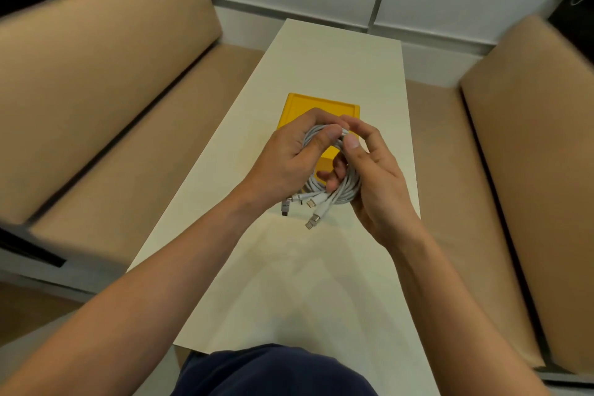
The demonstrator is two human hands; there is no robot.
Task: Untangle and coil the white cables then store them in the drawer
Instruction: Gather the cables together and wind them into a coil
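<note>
Both our left hand (286,161) and our right hand (377,180) curl round the coiled white cables (346,194), held over the yellow drawer (300,106), with plugs (313,220) dangling.

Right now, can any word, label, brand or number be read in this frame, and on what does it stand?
None can be read.
The grey plug of the white cables, below the left hand, may bear a faint mark: too small and blurred to read.
The yellow drawer and the table show no print.
</note>
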